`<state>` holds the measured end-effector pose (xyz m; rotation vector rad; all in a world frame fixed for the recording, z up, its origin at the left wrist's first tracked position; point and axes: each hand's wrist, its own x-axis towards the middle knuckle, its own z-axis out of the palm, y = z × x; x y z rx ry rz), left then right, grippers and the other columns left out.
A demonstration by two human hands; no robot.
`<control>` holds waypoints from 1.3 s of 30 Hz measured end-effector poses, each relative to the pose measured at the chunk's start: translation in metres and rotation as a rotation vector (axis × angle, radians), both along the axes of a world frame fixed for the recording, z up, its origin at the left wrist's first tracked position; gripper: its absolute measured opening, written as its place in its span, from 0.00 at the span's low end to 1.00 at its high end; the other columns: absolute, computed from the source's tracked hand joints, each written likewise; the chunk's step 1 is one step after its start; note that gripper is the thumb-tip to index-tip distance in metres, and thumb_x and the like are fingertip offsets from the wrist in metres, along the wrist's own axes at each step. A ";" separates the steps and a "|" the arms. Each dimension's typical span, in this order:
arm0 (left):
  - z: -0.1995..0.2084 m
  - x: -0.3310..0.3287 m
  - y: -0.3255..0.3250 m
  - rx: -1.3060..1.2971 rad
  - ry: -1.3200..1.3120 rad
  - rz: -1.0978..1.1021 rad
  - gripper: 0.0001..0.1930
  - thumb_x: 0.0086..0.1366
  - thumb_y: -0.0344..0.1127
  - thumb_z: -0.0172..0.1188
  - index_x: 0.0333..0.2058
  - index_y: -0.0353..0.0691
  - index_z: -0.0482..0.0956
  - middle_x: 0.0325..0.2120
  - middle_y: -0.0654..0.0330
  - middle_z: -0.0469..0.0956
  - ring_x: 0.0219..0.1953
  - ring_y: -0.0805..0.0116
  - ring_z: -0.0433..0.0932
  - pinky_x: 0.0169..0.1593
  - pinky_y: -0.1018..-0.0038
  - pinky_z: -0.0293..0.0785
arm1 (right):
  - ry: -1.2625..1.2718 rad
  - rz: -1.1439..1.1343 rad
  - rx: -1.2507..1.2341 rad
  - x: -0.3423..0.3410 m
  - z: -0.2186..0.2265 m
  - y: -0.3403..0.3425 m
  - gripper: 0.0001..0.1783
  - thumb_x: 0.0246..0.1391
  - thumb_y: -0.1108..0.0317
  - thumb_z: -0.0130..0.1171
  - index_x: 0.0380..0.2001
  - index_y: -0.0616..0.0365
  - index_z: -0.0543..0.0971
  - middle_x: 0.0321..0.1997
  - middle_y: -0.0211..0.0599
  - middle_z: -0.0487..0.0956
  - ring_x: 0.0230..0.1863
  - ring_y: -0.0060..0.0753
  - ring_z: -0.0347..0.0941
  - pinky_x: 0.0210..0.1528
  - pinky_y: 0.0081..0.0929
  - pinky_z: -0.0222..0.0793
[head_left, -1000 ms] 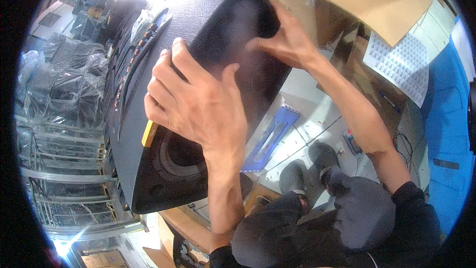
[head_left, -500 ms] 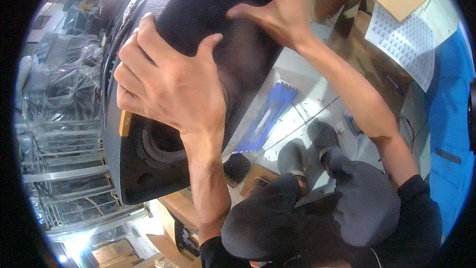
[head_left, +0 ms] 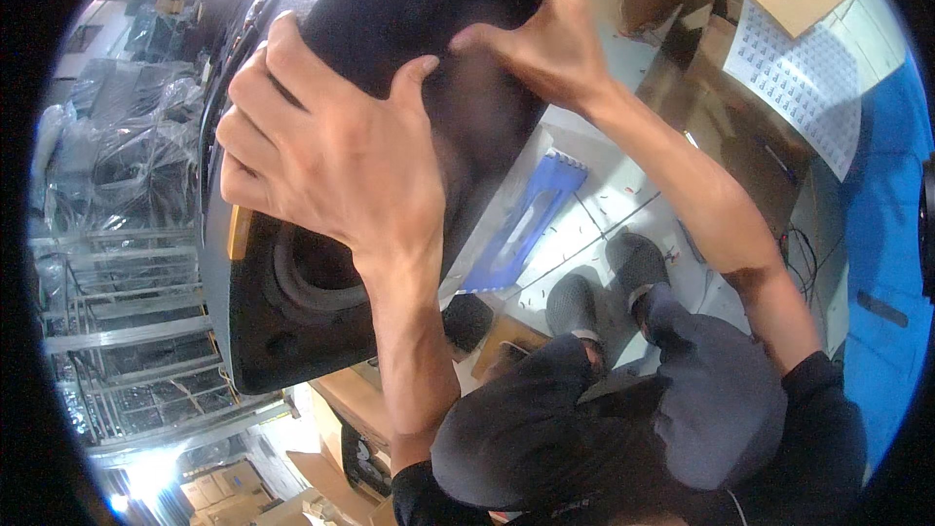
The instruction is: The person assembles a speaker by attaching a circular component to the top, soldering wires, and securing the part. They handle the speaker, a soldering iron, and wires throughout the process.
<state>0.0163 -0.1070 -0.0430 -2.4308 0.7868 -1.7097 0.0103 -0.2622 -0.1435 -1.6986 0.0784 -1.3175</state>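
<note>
A large black loudspeaker cabinet [head_left: 282, 365] stands tilted in front of me, a round speaker ring [head_left: 314, 278] showing on its face. Across its upper part lies a dark, flat panel [head_left: 419, 5] that looks like a speaker grille. My left hand [head_left: 336, 151] is wrapped over the left side, fingers bent and thumb laid on the dark surface. On the far right edge, my right hand [head_left: 560, 44] grips the panel, its thumb on top and its other fingers partly hidden behind the rim. A small orange strip [head_left: 238, 234] shows below my left fingers.
On the tiled floor lies a blue-and-white flat package [head_left: 531, 219], among small scraps. To the right are a printed sheet [head_left: 794, 83], cardboard and a blue surface [head_left: 886, 234]. Plastic-wrapped goods and metal racks [head_left: 136, 331] stand left; open cardboard boxes [head_left: 355, 404] sit below the cabinet.
Both hands keep their hold. My right hand has shifted slightly down and right, while the left fingers have edged a little up and left. The cabinet has barely moved.
</note>
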 end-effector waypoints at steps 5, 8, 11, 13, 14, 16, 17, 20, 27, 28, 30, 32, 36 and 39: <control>-0.004 -0.001 0.000 0.009 0.008 -0.001 0.47 0.33 0.59 0.80 0.53 0.46 0.74 0.43 0.61 0.75 0.47 0.55 0.73 0.48 0.58 0.65 | 0.098 -0.044 0.110 -0.008 -0.003 0.007 0.51 0.35 0.59 0.83 0.58 0.72 0.66 0.53 0.60 0.77 0.57 0.51 0.75 0.58 0.40 0.72; -0.004 -0.002 0.001 -0.002 0.057 -0.048 0.46 0.35 0.53 0.80 0.54 0.45 0.72 0.46 0.61 0.73 0.49 0.56 0.70 0.52 0.59 0.61 | 0.116 -0.085 0.046 -0.009 -0.001 0.006 0.52 0.37 0.58 0.83 0.61 0.68 0.64 0.56 0.60 0.76 0.58 0.54 0.75 0.59 0.39 0.72; -0.003 -0.002 0.001 -0.029 0.086 -0.086 0.46 0.36 0.49 0.80 0.57 0.45 0.71 0.51 0.60 0.72 0.53 0.58 0.69 0.56 0.59 0.58 | 0.140 -0.054 0.073 -0.008 0.009 0.006 0.55 0.30 0.55 0.84 0.59 0.68 0.67 0.51 0.57 0.78 0.54 0.57 0.75 0.59 0.42 0.70; -0.003 0.000 0.002 -0.045 0.075 -0.104 0.47 0.37 0.49 0.80 0.58 0.45 0.71 0.52 0.60 0.72 0.54 0.58 0.69 0.57 0.59 0.57 | 0.052 -0.241 -0.113 -0.017 0.012 0.010 0.54 0.32 0.55 0.83 0.59 0.71 0.66 0.53 0.58 0.75 0.54 0.59 0.73 0.59 0.43 0.68; -0.005 0.000 0.003 -0.049 0.090 -0.104 0.46 0.38 0.49 0.79 0.58 0.44 0.71 0.53 0.60 0.72 0.54 0.58 0.69 0.58 0.59 0.56 | -0.026 -0.348 -0.237 -0.025 0.013 0.011 0.54 0.33 0.54 0.83 0.58 0.72 0.66 0.54 0.59 0.75 0.55 0.60 0.72 0.59 0.44 0.68; -0.006 0.002 0.004 -0.055 0.087 -0.118 0.45 0.40 0.50 0.78 0.58 0.44 0.71 0.53 0.59 0.72 0.54 0.59 0.69 0.58 0.59 0.56 | -0.065 -0.330 -0.372 -0.035 0.017 0.014 0.53 0.36 0.53 0.81 0.59 0.74 0.65 0.57 0.61 0.72 0.58 0.63 0.69 0.60 0.46 0.68; -0.007 0.002 0.005 -0.053 0.089 -0.127 0.44 0.40 0.50 0.77 0.58 0.44 0.71 0.53 0.59 0.72 0.54 0.59 0.69 0.58 0.59 0.56 | 0.021 -0.257 -0.325 -0.036 0.020 0.016 0.54 0.35 0.53 0.81 0.59 0.74 0.65 0.57 0.61 0.72 0.57 0.63 0.69 0.59 0.46 0.68; -0.009 0.006 0.007 -0.042 0.054 -0.135 0.37 0.50 0.45 0.70 0.59 0.44 0.71 0.52 0.59 0.73 0.54 0.59 0.70 0.58 0.60 0.56 | 0.177 -0.125 -0.225 -0.031 0.034 0.024 0.55 0.34 0.51 0.82 0.58 0.74 0.65 0.56 0.62 0.71 0.56 0.64 0.70 0.58 0.46 0.69; -0.027 0.014 0.009 -0.130 -0.041 -0.097 0.38 0.46 0.38 0.64 0.62 0.50 0.72 0.56 0.65 0.72 0.62 0.62 0.67 0.69 0.55 0.50 | 0.251 -0.118 -0.272 -0.028 0.054 0.030 0.60 0.28 0.49 0.84 0.58 0.75 0.62 0.53 0.67 0.71 0.54 0.67 0.71 0.57 0.46 0.70; -0.033 0.013 0.011 -0.101 -0.031 -0.039 0.32 0.57 0.46 0.63 0.61 0.47 0.73 0.63 0.59 0.69 0.69 0.52 0.60 0.73 0.48 0.40 | 0.268 -0.113 -0.271 -0.027 0.055 0.030 0.61 0.28 0.49 0.84 0.58 0.75 0.62 0.53 0.67 0.71 0.54 0.67 0.71 0.57 0.46 0.70; -0.049 0.006 0.009 -0.137 0.004 -0.065 0.31 0.63 0.52 0.60 0.61 0.43 0.72 0.66 0.54 0.65 0.71 0.43 0.55 0.73 0.44 0.38 | 0.280 -0.151 -0.281 -0.023 0.056 0.032 0.60 0.28 0.49 0.84 0.57 0.76 0.62 0.53 0.66 0.71 0.55 0.65 0.71 0.58 0.45 0.70; -0.066 -0.002 0.011 -0.183 0.122 -0.192 0.34 0.68 0.58 0.57 0.61 0.36 0.71 0.68 0.41 0.60 0.72 0.29 0.47 0.72 0.39 0.39 | 0.296 -0.178 -0.306 -0.021 0.060 0.033 0.60 0.29 0.50 0.84 0.57 0.76 0.62 0.53 0.65 0.71 0.55 0.64 0.72 0.58 0.44 0.70; -0.092 -0.009 0.013 -0.477 0.053 -0.512 0.23 0.62 0.38 0.66 0.55 0.37 0.78 0.60 0.42 0.71 0.66 0.37 0.62 0.70 0.48 0.51 | 0.347 -0.094 -0.266 -0.028 0.070 0.032 0.58 0.30 0.50 0.83 0.57 0.76 0.63 0.53 0.63 0.72 0.55 0.62 0.73 0.58 0.44 0.70; -0.101 -0.016 0.021 -0.482 0.121 -0.564 0.23 0.57 0.34 0.70 0.52 0.36 0.79 0.54 0.43 0.76 0.58 0.43 0.69 0.64 0.55 0.62 | 0.393 -0.054 -0.234 -0.030 0.071 0.031 0.57 0.32 0.51 0.82 0.57 0.74 0.62 0.53 0.63 0.72 0.54 0.62 0.73 0.57 0.44 0.70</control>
